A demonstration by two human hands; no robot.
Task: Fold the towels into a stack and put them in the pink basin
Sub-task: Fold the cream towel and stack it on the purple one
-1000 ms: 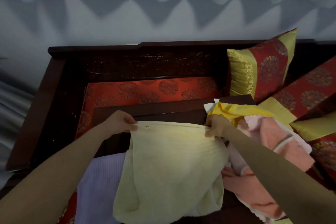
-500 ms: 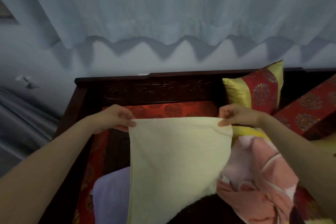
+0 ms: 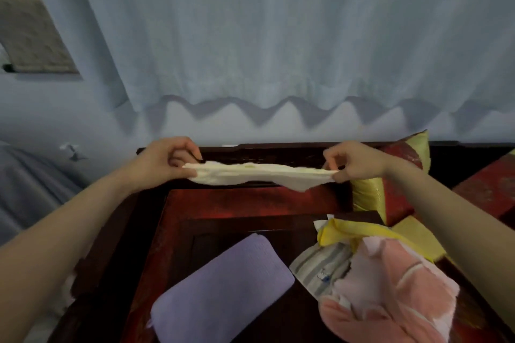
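Note:
A pale yellow towel point(image 3: 259, 175) is stretched out in the air between my hands, seen edge-on as a thin band. My left hand point(image 3: 170, 160) pinches its left end and my right hand point(image 3: 354, 160) pinches its right end. Below, a folded lilac towel point(image 3: 220, 292) lies on the dark low table point(image 3: 211, 234). To its right lies a heap of unfolded towels: a bright yellow one point(image 3: 348, 231), a grey striped one point(image 3: 323, 264) and a pink one point(image 3: 390, 289). No pink basin is in view.
The table stands on a dark wooden couch with a red patterned seat cushion point(image 3: 250, 200). Red and gold pillows point(image 3: 390, 189) lean at the right. A pale curtain point(image 3: 278, 36) and wall rise behind the couch's backrest.
My hands have lifted the pale yellow towel up off the table and swung it out level, so it no longer hangs down. The lilac towel and heap are now uncovered. The view has tilted upward.

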